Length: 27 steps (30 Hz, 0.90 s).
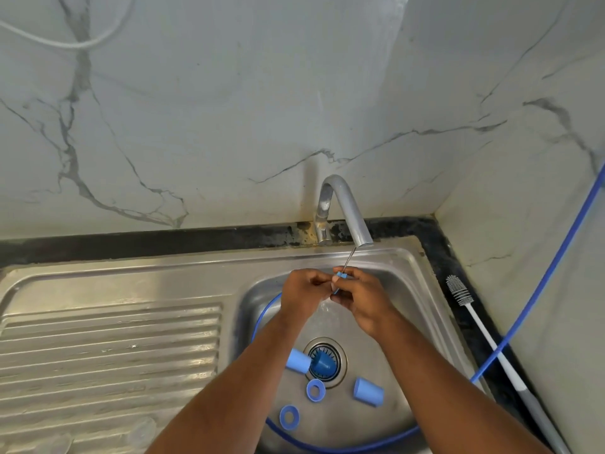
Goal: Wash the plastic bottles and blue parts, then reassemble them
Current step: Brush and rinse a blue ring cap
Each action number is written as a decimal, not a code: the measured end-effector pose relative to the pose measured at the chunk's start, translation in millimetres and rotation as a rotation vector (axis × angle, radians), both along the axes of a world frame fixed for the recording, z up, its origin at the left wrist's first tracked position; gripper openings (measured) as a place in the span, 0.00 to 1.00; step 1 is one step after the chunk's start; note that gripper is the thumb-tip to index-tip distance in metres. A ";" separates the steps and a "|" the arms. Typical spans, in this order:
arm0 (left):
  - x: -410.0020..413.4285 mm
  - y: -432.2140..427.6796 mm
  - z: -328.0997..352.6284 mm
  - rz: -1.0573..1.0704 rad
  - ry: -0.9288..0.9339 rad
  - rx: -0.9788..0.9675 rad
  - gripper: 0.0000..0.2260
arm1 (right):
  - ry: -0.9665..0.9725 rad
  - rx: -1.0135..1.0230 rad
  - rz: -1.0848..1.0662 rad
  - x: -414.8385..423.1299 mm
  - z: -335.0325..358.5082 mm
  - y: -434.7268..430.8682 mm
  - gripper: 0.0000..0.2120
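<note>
A steel sink (108, 290) sits below the tap (347, 204). The left hand (304, 296) and right hand (363, 299) meet under the spout. Blue caps (368, 391), a blue cone (322, 362) and blue rings (315, 390) lie around the drain. Both hands pinch a small blue part (342, 275) on a thin metal rod (350, 258).

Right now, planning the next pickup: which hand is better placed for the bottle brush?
Probably the right hand: the bottle brush lies right of the sink; the left hand would have to cross.
</note>
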<state>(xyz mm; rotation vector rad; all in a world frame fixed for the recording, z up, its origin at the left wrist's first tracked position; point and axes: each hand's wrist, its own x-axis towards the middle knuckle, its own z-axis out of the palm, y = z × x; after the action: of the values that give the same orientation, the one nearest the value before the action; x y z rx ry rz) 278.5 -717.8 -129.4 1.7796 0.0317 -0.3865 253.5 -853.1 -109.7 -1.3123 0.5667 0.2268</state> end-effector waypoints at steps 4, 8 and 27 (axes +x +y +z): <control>-4.8 4.8 10.5 0.102 0.219 -0.245 0.07 | -0.072 -0.060 0.070 -5.4 9.2 -3.5 0.19; -8.5 5.5 20.7 0.176 0.461 -0.414 0.08 | -0.172 -0.331 0.229 -11.1 13.4 0.4 0.25; -13.1 1.5 23.2 0.002 0.117 -0.221 0.10 | -0.046 -0.167 0.066 -14.4 20.7 -9.3 0.13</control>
<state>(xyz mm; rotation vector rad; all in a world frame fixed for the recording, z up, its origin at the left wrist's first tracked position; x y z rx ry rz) 265.5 -716.3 -106.2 1.5380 0.0715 -0.4743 239.1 -862.3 -88.9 -1.4957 0.5126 0.2064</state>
